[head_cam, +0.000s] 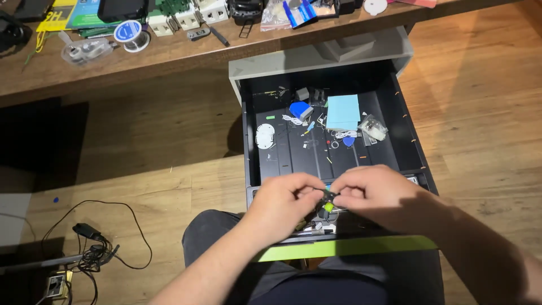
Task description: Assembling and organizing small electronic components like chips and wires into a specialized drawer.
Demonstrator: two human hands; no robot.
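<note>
You've got both hands meeting right over the near end of the open black drawer, just above its lime-green front edge. Your left hand is curled in with thumb and fingertips pinched shut on a small dark part that has a yellow-green bit on it. Your right hand comes in from the other side and its fingertips are closed on the same little part, so the two hands are touching it together, pretty much knuckle to knuckle. Can't really tell what the part is, it's too small and mostly hidden by your fingers.

Further back in the drawer there's a light blue pad, a blue tape dispenser-looking thing to its left, a white round disc near the left wall, a small clear bag on the right, and a blue guitar-pick-shaped tool among loose white cords and bits.

On the far side, the wooden bench carries a spool of solder wire, a few white socket blocks and some plastic bags. Down on the wood floor to the near left there's a black cable tangled up with an adapter. Your knees in dark trousers sit right below the drawer.
</note>
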